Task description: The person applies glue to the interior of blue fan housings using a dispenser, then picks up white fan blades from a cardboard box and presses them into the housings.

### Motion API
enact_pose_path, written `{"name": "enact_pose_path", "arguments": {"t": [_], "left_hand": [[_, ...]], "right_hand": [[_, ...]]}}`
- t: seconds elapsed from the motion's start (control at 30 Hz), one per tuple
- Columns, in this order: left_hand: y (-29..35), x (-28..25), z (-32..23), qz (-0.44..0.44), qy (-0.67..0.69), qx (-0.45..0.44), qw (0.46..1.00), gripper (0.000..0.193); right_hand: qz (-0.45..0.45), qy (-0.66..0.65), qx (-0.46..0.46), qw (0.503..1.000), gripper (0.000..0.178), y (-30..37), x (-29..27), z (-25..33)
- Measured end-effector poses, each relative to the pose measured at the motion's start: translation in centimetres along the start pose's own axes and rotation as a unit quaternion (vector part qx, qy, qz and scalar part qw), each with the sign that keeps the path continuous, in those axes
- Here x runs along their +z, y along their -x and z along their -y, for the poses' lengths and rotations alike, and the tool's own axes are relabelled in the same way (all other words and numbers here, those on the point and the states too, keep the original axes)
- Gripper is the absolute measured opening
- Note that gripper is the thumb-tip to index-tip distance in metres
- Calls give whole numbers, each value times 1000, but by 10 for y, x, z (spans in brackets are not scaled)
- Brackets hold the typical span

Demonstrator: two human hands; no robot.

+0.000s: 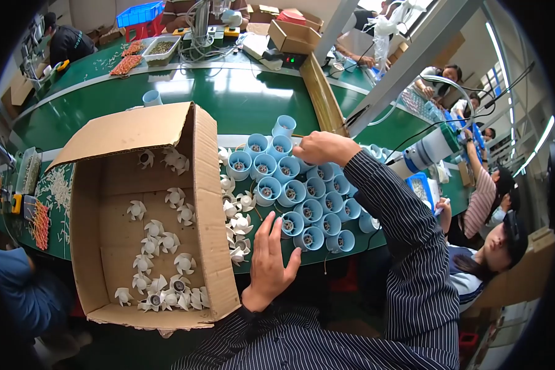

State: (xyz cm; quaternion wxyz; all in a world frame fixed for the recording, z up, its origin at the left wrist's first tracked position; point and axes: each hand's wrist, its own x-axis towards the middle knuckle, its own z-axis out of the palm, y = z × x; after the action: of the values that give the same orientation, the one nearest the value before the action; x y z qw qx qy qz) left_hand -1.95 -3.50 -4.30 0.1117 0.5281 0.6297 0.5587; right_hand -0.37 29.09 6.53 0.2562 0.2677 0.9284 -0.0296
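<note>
Several light-blue plastic cups [311, 211], with small metallic parts inside, stand close together in front of me. Over the far side of this group reaches my right hand [327, 148]. Its fingers are curled together, and whatever is between them is hidden. My left hand [269, 264] is held near the closest cups, fingers stretched and thumb apart, holding nothing. To its left stands an open cardboard box [216, 246] with several white fan wheels [184, 263] lying inside. More white fan wheels [241, 223] are heaped between the box and the cups.
A grey metal post [407, 58] slants up beyond my right arm. One blue cup [152, 98] stands behind the box on the green tabletop [240, 98]. A tray of small parts [161, 49] and a smaller carton [293, 38] are farther back. Co-workers sit around the tables.
</note>
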Motion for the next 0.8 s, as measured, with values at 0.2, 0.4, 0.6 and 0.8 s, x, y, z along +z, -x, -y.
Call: {"name": "enact_pose_path", "arguments": {"t": [0.2, 0.4, 0.6, 0.8], "left_hand": [[-2, -2, -3, 7, -15, -1, 1000, 83], [-1, 2, -1, 8, -29, 4, 1000, 85], [1, 3, 2, 4, -18, -2, 1000, 87], [-2, 2, -1, 8, -37, 0, 999, 85]], "right_hand": [[6, -48, 20, 999, 56, 0, -35, -6], [-254, -114, 16, 960, 56, -52, -9, -10], [-177, -223, -66, 956, 53, -38, 2, 8], [-118, -194, -98, 969, 54, -22, -2, 14]]}}
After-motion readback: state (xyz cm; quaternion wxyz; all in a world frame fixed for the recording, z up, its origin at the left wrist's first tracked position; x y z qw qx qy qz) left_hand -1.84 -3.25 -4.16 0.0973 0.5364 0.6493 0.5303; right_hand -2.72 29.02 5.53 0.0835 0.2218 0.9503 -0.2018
